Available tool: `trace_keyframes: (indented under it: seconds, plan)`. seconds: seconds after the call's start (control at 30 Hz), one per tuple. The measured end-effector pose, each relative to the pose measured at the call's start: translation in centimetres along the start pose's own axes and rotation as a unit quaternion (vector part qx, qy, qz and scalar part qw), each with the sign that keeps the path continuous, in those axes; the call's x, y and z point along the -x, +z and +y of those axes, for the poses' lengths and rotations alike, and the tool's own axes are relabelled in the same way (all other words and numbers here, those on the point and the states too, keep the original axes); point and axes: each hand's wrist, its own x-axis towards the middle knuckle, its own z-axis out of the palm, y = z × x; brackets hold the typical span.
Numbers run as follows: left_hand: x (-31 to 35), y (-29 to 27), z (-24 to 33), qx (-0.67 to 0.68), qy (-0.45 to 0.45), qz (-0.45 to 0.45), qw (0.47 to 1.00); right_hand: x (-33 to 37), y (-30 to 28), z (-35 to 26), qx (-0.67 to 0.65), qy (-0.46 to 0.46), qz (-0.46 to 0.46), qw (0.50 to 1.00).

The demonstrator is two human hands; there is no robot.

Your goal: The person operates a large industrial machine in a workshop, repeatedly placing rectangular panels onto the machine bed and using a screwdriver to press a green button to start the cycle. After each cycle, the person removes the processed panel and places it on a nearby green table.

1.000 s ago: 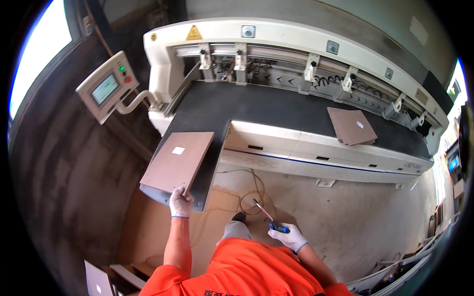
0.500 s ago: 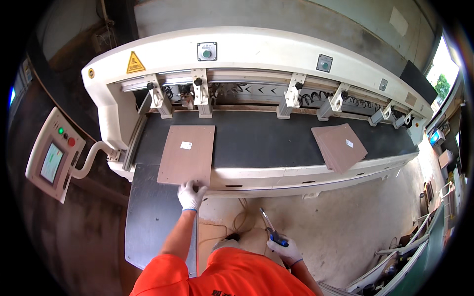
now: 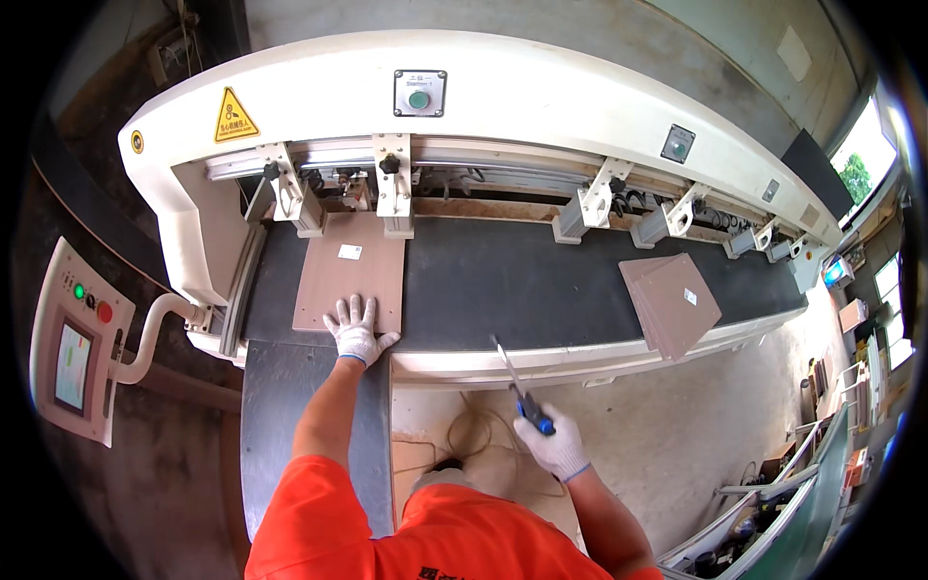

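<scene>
My left hand (image 3: pixel 357 331), in a white knit glove, lies flat with spread fingers on the near edge of a brown wooden panel (image 3: pixel 333 287). The panel has a small white label and rests on the machine's black bed (image 3: pixel 478 280). Its far end reaches under two pressing clamps (image 3: pixel 394 188). In my gloved right hand (image 3: pixel 556 443) is an air blow gun (image 3: pixel 523 398) with a black and blue handle. Its slim metal nozzle points up and forward in front of the bed, touching nothing that I can see.
A stack of brown panels (image 3: pixel 667 295) overhangs the bed's front edge at right. A control panel (image 3: pixel 75 343) with a screen stands at far left. The white machine beam (image 3: pixel 541 87) crosses the back. A coiled hose (image 3: pixel 472 425) lies on the floor.
The brown panel has slid away from me until its far end sits under the clamps. My left hand has gone from gripping its edge to lying flat; my right hand has risen with the air blow gun.
</scene>
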Motion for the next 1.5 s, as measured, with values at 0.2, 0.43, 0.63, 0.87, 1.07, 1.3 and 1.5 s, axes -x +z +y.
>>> trace_keyframes:
  seconds: [0.2, 0.43, 0.63, 0.87, 1.07, 1.3, 1.5]
  plan:
    - [-0.4, 1.1, -1.4, 0.006, 0.024, 0.028, 0.999, -10.6, 1.3, -10.5, 0.076, -0.135, 0.062, 0.986]
    - [-0.4, 1.3, -1.6, 0.033, 0.04, 0.056, 0.997, -19.7, 2.8, -22.2, 0.143, -0.235, 0.155, 0.949]
    - [-0.1, 1.1, -1.7, 0.049, 0.036, 0.058, 0.996, -20.9, 1.8, -26.0, 0.181, -0.161, 0.138, 0.96]
    - [-1.0, 0.6, 1.2, 0.025, 0.045, 0.012, 0.999, -8.9, 1.8, -8.9, 0.13, -0.054, -0.037, 0.989]
    - [-5.5, 8.0, 1.6, 0.013, 0.071, 0.072, 0.995, 7.8, 0.9, 7.4, 0.046, 0.076, -0.175, 0.981]
    - [10.4, 9.8, 21.8, 0.183, 0.375, 0.138, 0.898, 18.0, -4.2, 12.5, -0.204, 0.103, -0.151, 0.962]
    - [25.9, 15.4, 37.3, 0.217, 0.48, -0.23, 0.818, 26.1, -11.6, 16.3, -0.105, 0.115, -0.092, 0.983]
